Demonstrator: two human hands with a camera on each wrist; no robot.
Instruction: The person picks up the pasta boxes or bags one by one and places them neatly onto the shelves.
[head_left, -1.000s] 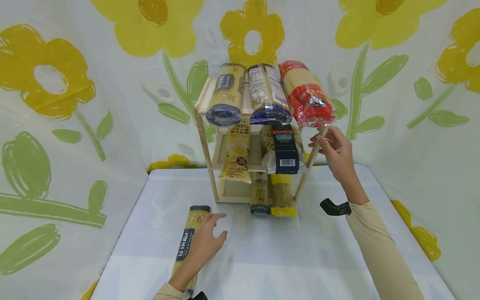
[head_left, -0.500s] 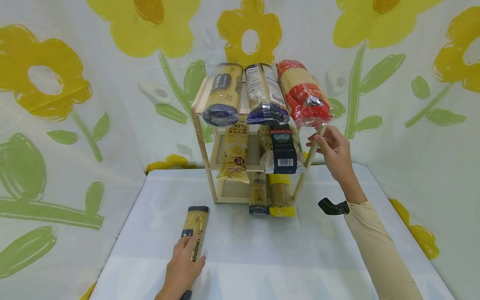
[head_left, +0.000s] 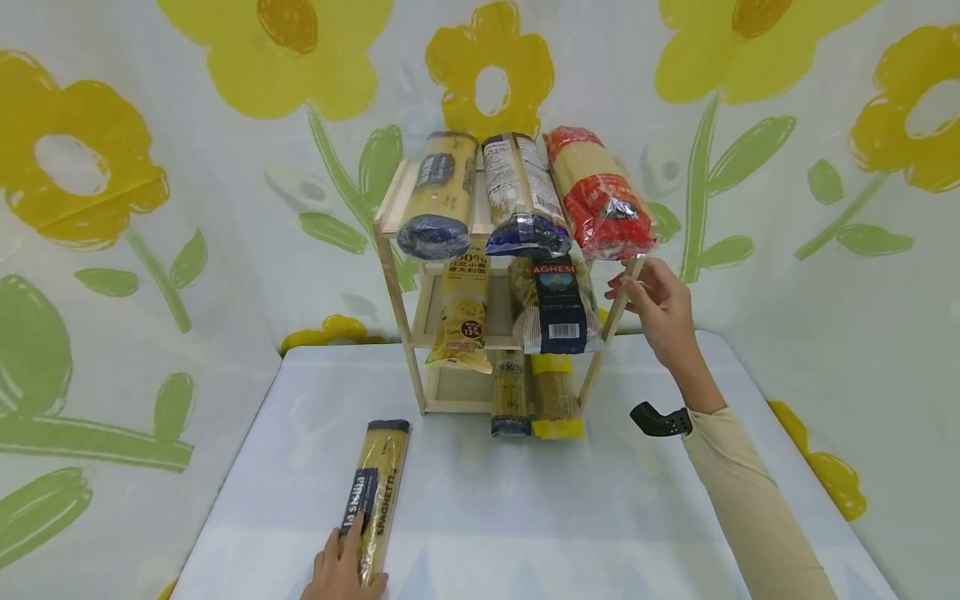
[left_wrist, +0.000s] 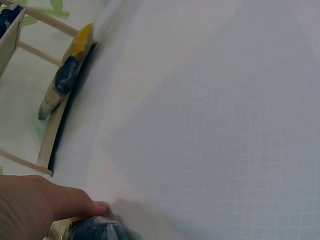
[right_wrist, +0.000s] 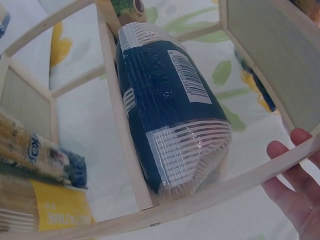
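Note:
A long packet of spaghetti [head_left: 386,475] with a dark blue label lies on the table at the left front. My left hand [head_left: 343,571] grips its near end, fingers over the top and thumb along the right side. In the left wrist view the thumb presses at the packet's dark end [left_wrist: 97,229]. On the other side, my right hand [head_left: 663,312] holds the right front post of a wooden rack [head_left: 399,292]. The right wrist view has its fingers [right_wrist: 295,172] around that post, beside the blue Agnesi pasta bag [right_wrist: 170,95].
Three pasta packs lie on the rack's top shelf, including a red one [head_left: 603,200]. A yellow noodle bag [head_left: 463,312] shares the middle shelf with the Agnesi bag. Two packets [head_left: 557,396] rest at the bottom right. Flowered cloth [head_left: 225,208] surrounds the table [head_left: 480,500].
My left hand has moved from above the spaghetti packet back to its near end and now grips it. My right hand stays on the rack post.

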